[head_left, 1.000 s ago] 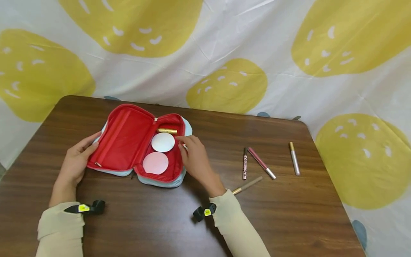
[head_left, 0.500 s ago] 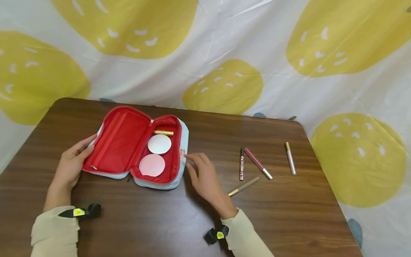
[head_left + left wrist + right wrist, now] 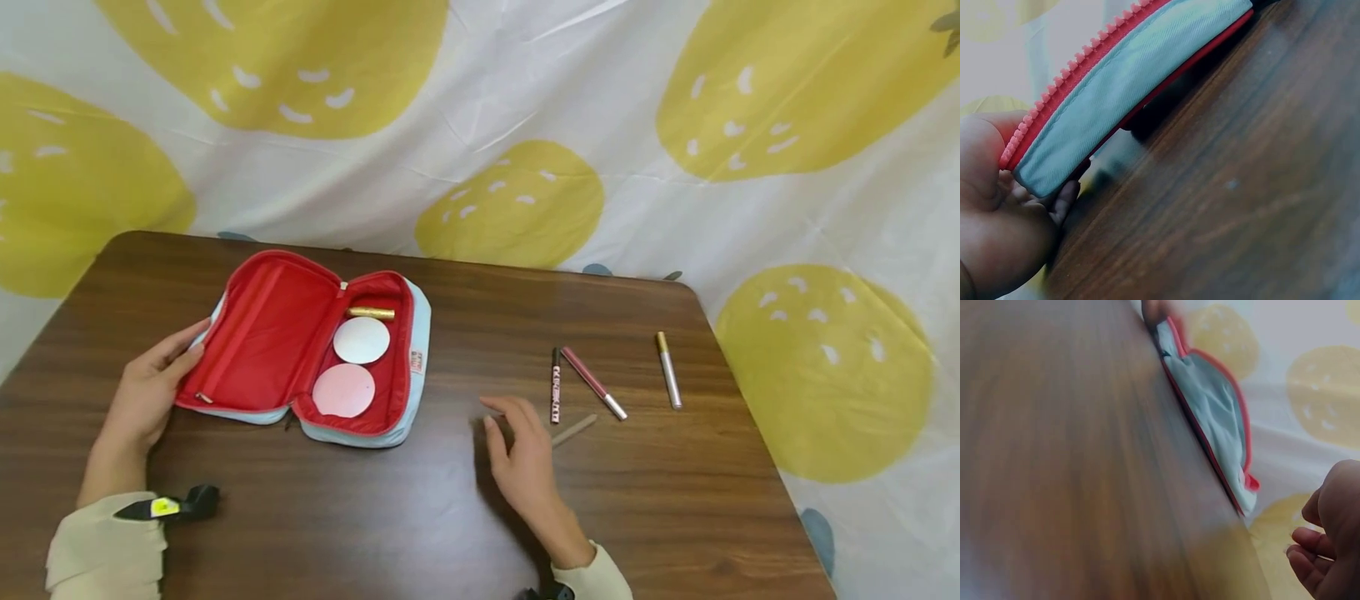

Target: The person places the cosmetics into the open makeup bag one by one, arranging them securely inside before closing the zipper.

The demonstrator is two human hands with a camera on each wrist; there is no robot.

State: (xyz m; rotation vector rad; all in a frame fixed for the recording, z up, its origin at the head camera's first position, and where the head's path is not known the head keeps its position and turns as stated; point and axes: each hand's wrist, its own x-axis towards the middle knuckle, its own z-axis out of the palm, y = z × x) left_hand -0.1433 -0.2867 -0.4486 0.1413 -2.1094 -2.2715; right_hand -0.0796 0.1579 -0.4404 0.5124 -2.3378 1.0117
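A light-blue zip pouch with red lining lies spread open on the left part of the table. My left hand grips its left flap, thumb on the inside; in the left wrist view the fingers reach under the edge. The right half holds a gold tube, a white round disc and a pink round disc. Away from the pouch, my right hand is over the table with loosely bent fingers and nothing in them. It partly covers a thin brownish stick.
Right of the pouch lie a black-and-pink patterned pencil, a pink tube with a silver end and, farther right, a silver tube with a gold cap. A white cloth with yellow shapes hangs behind the wooden table.
My right hand has come out of the pouch and moved right and toward me, near the brownish stick. My left hand still holds the flap. The whole scene shifts slightly left in view.
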